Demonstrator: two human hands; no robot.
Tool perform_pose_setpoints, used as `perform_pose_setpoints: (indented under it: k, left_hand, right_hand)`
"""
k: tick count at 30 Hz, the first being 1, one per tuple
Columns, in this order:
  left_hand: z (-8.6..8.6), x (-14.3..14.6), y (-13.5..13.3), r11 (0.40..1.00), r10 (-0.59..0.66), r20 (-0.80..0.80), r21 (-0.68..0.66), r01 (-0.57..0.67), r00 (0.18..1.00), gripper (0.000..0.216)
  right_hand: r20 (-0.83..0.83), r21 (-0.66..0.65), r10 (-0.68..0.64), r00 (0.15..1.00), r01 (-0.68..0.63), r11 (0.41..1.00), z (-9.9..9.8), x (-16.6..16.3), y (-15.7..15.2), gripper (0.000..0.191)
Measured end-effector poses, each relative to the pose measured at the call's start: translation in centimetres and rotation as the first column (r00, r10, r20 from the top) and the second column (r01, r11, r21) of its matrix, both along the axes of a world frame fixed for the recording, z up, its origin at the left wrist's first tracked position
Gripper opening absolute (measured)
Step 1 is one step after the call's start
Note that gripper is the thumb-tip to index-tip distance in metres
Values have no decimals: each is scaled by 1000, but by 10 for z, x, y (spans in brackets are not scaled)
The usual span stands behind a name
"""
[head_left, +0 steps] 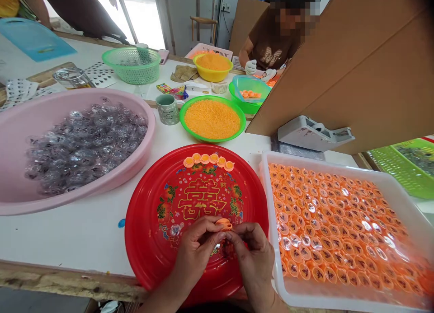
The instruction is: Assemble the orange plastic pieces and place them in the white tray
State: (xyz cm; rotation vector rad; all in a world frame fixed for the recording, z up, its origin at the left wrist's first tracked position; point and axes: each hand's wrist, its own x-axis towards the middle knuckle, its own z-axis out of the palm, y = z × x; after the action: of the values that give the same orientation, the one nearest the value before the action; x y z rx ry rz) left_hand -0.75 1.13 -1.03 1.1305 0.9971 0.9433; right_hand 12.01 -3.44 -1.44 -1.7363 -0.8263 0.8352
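Note:
Above the red round tray (145, 186), my left hand (198, 240) pinches a small orange plastic piece (224, 223) with a tiny loop on its side. My right hand (252, 247) meets it from the other side, thumb and fingertips closed on the same piece. The fingers partly hide it. A clear plastic dome (175, 230) lies on the tray left of my hands. Along the tray's far side several orange cup-shaped pieces (205, 158) sit in a curved row. Dark bits on the tray beneath my right fingers are too small to name.
At left is a pink basin (144, 164) of clear domes; at right, a white bin (276, 277) of assembled orange pieces. Beyond the tray stand a green bowl of orange granules (213, 119) and a mug (167, 109). Cardboard (339, 78) rises at right. A gloved co-worker (271, 46) sits opposite.

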Motion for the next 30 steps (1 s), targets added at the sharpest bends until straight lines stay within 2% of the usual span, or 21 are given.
perform_pose_setpoints:
  k: [2, 5, 7, 10, 16, 22, 30]
  left_hand:
    - [1, 0, -3, 996, 19, 28, -92, -16, 999, 8]
    - [-2, 0, -6, 970, 54, 114, -241, -25, 992, 28]
    - [-3, -2, -7, 957, 48, 153, -289, -2, 987, 36]
    - [0, -5, -7, 951, -18, 172, -300, 70, 985, 30]
    - [4, -12, -5, 960, -84, 219, -245, 138, 972, 23]
    - [-2, -10, -10, 955, -30, 271, -277, 108, 962, 22]
    - [5, -1, -11, 957, 84, 354, -291, 25, 931, 21]
  right_hand:
    - [-9, 26, 12, 1000, -12, 1000, 1, -1, 2, 16]
    - [-8, 64, 38, 999, -37, 997, 3, -3, 2, 15]
    - [25, 83, 77, 997, -79, 993, 6, -3, 2, 11]
    - [158, 149, 90, 983, -114, 982, 14, -3, 0, 5]
    - [355, 285, 73, 932, -183, 941, 28, 0, -2, 11]
    - [304, 304, 133, 943, -228, 925, 29, 2, -3, 11]
    - [191, 315, 145, 971, -201, 928, 27, -1, -2, 13]
